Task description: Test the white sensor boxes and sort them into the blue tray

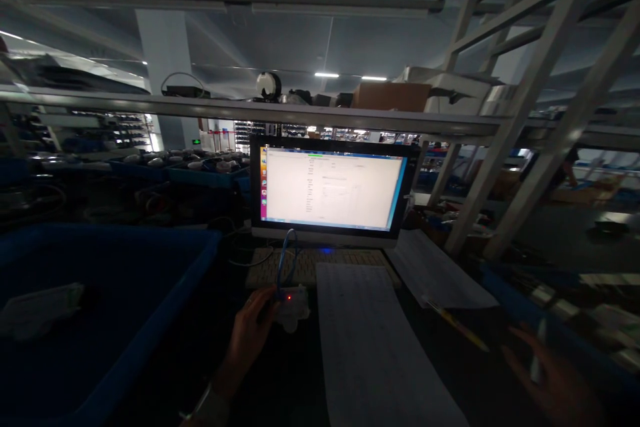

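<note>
My left hand (253, 327) is at the left edge of a small pale, translucent device (294, 307) with a lit red light. Its fingers pinch the end of a blue cable (283, 260), which loops up from the device in front of the keyboard (350, 257). At the lower right, my right hand (555, 373) is dim and blurred, its fingers curled about a slender, pale, pen-like object (538, 350). A sheet of paper (370, 340) lies between the two hands. Left of my right hand rests a yellow pen (463, 329).
Behind the keyboard stands a lit monitor (333, 190). A blue bin (200, 250) on the left contains a pale device (43, 310). Another paper (443, 270) lies to the right, near a blue crate (515, 283) of parts. A shelf (300, 110) with boxes crosses above the monitor.
</note>
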Tool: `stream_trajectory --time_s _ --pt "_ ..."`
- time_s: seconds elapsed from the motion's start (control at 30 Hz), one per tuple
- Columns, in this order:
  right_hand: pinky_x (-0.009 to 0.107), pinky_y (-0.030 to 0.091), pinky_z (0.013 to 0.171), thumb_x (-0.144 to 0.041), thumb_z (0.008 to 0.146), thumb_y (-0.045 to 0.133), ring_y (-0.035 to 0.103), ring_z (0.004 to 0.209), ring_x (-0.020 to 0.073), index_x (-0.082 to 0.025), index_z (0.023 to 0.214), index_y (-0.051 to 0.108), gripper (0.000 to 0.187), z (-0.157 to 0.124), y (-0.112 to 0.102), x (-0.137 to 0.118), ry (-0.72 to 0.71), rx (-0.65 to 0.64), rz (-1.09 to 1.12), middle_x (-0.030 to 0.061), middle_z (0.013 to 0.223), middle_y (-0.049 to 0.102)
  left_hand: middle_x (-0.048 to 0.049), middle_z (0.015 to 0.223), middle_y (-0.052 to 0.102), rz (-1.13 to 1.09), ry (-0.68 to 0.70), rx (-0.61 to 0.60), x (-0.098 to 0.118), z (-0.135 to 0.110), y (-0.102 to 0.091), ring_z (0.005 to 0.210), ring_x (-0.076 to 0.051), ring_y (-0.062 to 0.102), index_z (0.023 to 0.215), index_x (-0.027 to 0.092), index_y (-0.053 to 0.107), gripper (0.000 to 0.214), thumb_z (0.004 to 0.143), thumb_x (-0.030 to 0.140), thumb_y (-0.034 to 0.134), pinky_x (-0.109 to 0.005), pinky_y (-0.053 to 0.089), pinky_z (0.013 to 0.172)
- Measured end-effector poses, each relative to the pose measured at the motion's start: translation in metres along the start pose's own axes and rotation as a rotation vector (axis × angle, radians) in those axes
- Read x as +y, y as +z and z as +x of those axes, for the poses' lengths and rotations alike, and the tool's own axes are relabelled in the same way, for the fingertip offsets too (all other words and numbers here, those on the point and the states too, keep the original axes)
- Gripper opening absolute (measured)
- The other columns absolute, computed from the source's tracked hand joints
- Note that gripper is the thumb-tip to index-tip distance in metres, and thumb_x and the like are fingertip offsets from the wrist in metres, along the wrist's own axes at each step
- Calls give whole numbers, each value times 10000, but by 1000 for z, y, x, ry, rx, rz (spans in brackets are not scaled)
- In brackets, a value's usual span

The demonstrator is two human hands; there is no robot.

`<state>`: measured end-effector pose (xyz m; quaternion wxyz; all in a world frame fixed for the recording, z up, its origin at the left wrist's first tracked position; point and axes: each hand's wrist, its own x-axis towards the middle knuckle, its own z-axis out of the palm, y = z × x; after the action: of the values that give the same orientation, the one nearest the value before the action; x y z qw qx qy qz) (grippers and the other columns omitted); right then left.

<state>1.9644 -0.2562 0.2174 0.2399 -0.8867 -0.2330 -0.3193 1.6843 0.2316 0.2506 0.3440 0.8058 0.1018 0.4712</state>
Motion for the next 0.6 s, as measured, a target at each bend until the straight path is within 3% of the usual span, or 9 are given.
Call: stream_trajectory --time_s 0.37,0.6 --pt "495 521 862 -566 728 470 634 1016 372 -192 981 596 469 2 -4 -8 92 -80 38 198 1146 648 -57 955 735 -38 -162 9 3 6 1 884 -215 698 954 193 700 308 785 423 584 -323 571 801" --pt "499 508 877 -550 744 464 628 1030 363 -207 978 573 430 1 -5 -9 67 -59 49 189 1165 638 -60 945 739 -76 -122 16 5 7 0 876 -215 701 931 197 717 314 791 441 579 -322 581 777"
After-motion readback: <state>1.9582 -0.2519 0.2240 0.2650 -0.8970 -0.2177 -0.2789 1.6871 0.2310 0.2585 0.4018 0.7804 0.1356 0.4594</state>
